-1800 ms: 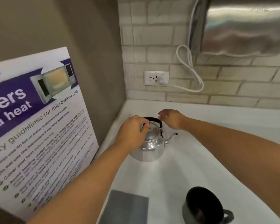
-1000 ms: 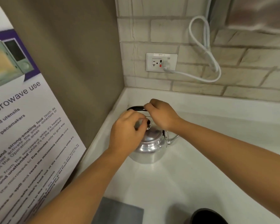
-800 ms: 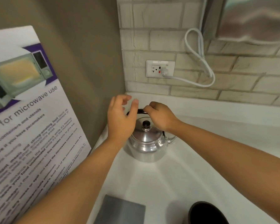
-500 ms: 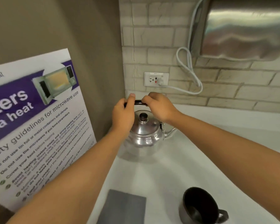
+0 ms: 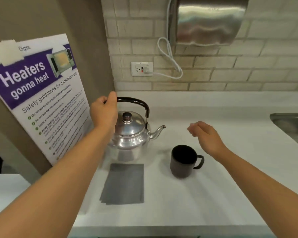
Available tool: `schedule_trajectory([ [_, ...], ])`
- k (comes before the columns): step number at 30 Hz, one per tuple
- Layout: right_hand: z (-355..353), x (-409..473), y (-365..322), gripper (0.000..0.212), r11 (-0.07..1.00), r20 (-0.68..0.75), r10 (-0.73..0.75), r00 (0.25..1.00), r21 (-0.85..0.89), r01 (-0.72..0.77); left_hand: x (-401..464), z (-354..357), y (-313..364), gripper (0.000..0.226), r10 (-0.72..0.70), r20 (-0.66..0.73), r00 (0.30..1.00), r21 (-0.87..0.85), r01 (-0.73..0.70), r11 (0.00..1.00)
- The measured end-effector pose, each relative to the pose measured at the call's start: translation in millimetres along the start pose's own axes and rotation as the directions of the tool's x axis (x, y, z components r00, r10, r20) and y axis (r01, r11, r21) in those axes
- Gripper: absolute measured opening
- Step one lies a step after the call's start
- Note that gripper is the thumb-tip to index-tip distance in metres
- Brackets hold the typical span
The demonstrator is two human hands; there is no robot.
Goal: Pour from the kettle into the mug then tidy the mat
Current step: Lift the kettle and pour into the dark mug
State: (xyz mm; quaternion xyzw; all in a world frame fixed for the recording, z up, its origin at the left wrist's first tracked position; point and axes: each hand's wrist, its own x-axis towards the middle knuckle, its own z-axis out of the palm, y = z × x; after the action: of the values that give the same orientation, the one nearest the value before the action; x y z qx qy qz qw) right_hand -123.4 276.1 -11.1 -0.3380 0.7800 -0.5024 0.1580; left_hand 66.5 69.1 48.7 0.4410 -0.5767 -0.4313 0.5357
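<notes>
A shiny steel kettle (image 5: 130, 134) with a black handle hangs just above the white counter, its spout pointing right. My left hand (image 5: 104, 111) is shut on the left end of that handle. A black mug (image 5: 183, 161) stands upright to the right of the kettle, its handle pointing right. My right hand (image 5: 206, 135) hovers above and behind the mug, fingers loosely curled, holding nothing. A grey folded mat (image 5: 123, 183) lies flat in front of the kettle.
A microwave safety poster (image 5: 38, 93) leans against the left wall beside the kettle. A steel sink (image 5: 292, 126) is at the right edge. A wall socket (image 5: 141, 68) with a white cord and a steel hand dryer (image 5: 208, 21) are on the tiled wall.
My right hand has let go of the kettle handle and moved right, above the mug. My left hand now holds the handle alone, and the kettle has come forward toward the mat.
</notes>
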Motion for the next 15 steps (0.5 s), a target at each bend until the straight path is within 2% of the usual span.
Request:
schedule_trajectory([
  [3, 6.4, -27.8, 40.8, 0.023, 0.986, -0.041, 0.144, 0.989, 0.085, -0.140, -16.2, -8.4, -1.2, 0.039, -0.018, 0.021, 1.000, -0.046, 0.018, 0.999],
  [6, 14.9, -43.9, 60.5, 0.028, 0.971, -0.073, 0.207, 0.976, 0.139, -0.195, -30.5, -12.4, -1.5, 0.041, -0.021, 0.037, 0.999, -0.052, 0.023, 0.998],
  [15, 23.9, -49.9, 74.2, 0.035, 0.997, -0.073, 0.062, 0.995, -0.049, -0.066, -55.8, 0.2, 12.2, 0.037, 0.109, 0.084, 0.990, -0.021, -0.108, 0.994],
])
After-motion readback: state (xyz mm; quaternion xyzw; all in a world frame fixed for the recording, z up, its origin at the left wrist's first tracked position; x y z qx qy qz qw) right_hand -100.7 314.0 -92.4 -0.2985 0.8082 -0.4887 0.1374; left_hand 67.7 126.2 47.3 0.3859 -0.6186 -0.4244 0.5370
